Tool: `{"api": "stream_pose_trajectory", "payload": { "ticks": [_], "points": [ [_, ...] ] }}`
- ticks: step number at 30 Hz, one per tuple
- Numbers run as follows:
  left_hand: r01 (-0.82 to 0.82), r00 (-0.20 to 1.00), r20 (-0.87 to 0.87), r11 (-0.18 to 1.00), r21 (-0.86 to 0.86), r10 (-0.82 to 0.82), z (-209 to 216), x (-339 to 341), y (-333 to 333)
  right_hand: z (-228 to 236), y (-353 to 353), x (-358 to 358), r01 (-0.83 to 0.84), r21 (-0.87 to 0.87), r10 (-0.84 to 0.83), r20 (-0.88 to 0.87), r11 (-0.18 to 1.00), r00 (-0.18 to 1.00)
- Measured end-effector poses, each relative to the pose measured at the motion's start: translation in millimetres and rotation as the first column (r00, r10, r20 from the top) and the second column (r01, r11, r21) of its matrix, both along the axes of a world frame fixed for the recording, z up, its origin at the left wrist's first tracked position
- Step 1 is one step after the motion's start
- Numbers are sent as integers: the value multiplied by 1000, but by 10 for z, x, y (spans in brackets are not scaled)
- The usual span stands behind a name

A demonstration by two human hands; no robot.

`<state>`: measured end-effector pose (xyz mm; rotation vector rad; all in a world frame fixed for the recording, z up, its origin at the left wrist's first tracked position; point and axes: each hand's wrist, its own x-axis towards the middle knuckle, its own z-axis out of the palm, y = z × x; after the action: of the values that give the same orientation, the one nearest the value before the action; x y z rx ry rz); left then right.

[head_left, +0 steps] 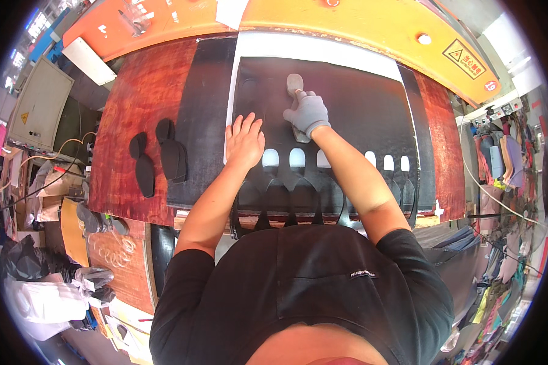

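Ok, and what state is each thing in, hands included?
Right hand: gloved, gripping
Left hand: bare, fingers spread
Sole-shaped tool: gripped by the right hand
Black sheet: spread out, near edge partly cut out
Black sole pieces: cut, lying at left
Cabinet: looks shut

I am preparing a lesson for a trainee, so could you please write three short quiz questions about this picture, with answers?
1. Which hand wears the grey glove?
2. True or false: the dark sole-shaped pieces lie left of the black sheet with cut-out holes.
3. What colour is the machine beam? a) blue b) orange c) green

Key: 1. The right hand. 2. True. 3. b.
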<state>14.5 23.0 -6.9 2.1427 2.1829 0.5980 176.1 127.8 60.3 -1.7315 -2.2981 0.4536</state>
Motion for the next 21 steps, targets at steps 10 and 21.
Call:
{"api": "stream_pose_trajectory", "payload": {
  "ticks": [10,21],
  "points": [
    [5,1000,17,1000,18,-5,-21,-3,-40,-44,-48,45,-27,35,28,-11,999,1000],
    [20,1000,3,997,71,-20,-18,-41,22,-36,14,37,-52,89,50,23,995,998]
  ]
}}
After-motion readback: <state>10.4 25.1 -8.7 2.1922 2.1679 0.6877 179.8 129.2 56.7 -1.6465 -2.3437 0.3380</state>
